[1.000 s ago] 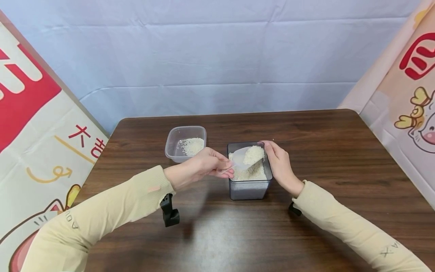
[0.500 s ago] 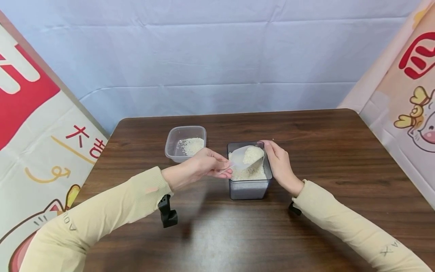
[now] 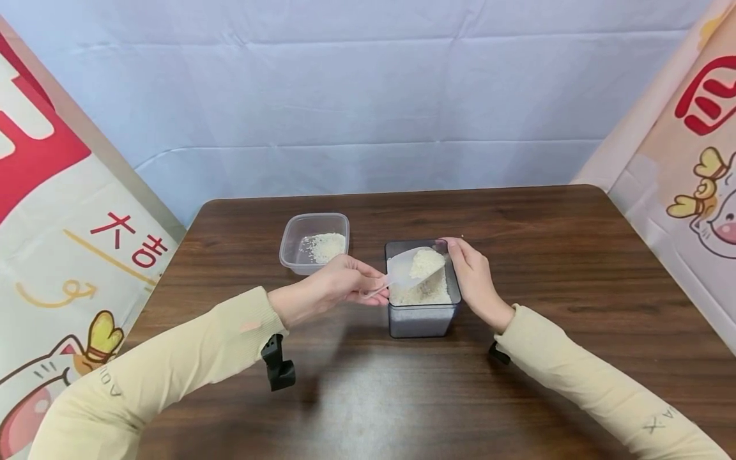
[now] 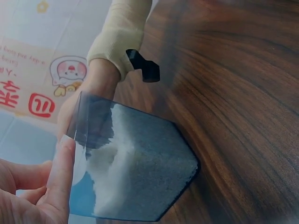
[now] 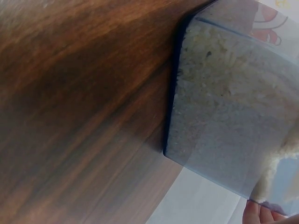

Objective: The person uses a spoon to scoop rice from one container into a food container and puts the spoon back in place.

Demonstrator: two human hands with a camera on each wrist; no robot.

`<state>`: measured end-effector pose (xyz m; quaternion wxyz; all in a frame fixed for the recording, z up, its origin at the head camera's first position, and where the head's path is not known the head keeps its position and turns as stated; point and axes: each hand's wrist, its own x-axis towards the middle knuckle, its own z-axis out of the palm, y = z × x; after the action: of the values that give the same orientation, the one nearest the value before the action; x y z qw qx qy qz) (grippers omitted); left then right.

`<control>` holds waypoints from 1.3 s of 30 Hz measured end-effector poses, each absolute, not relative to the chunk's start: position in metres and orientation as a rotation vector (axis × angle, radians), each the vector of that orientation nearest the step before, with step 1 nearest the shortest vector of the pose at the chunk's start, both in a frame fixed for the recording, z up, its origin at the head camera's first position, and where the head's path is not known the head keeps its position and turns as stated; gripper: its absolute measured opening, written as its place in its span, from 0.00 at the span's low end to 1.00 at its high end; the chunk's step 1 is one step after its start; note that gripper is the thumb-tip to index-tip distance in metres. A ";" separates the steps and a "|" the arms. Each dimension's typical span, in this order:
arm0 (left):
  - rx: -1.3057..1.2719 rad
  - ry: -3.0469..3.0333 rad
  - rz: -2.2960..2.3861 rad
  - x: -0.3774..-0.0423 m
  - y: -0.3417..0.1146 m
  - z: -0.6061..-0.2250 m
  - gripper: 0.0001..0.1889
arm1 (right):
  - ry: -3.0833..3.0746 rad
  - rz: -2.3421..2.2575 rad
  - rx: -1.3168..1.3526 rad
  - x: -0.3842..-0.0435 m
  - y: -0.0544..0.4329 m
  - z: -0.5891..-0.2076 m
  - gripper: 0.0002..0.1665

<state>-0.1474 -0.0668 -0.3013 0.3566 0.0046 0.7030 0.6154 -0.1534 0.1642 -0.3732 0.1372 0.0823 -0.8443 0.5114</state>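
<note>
My left hand (image 3: 347,281) pinches the thin handle of a translucent plastic scoop (image 3: 404,267), which bears a mound of white rice (image 3: 427,262). The scoop lies over the opening of a smoky, see-through rice container (image 3: 420,322), tilted somewhat. Rice fills much of that container, as its wall (image 5: 219,116) shows in the right wrist view. At the container's right side, my right hand (image 3: 474,278) grips the wall near the back corner, with fingertips (image 5: 252,214) showing past its edge. In the left wrist view the left fingers (image 4: 63,172) are beside the container wall.
A clear shallow plastic box (image 3: 291,250) with a small heap of rice stands behind the left forearm. Both stand on a dark wooden table (image 3: 546,255). A pale cloth (image 3: 368,96) hangs behind it, with printed banners at both sides.
My left hand and the scoop have shifted slightly left over the container, with the rice still in the scoop. My right hand and the container have stayed where they were.
</note>
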 end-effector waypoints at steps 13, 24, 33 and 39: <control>0.050 1.795 1.626 -0.140 -0.071 -0.306 0.15 | -2.453 1.471 0.225 -0.153 0.164 -0.374 0.25; 0.096 1.769 1.626 -0.135 -0.075 -0.309 0.15 | -2.439 1.503 0.232 -0.152 0.163 -0.371 0.24; 0.129 1.762 1.643 -0.132 -0.079 -0.310 0.15 | -2.444 1.488 0.236 -0.153 0.164 -0.374 0.25; 0.107 1.759 1.670 -0.132 -0.083 -0.305 0.15 | -2.442 1.456 0.212 -0.154 0.165 -0.375 0.25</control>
<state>-0.1320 -0.0833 -0.3054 0.3496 0.0415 0.6788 0.6444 -0.1537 0.1651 -0.3748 0.1450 0.0737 -0.8475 0.5053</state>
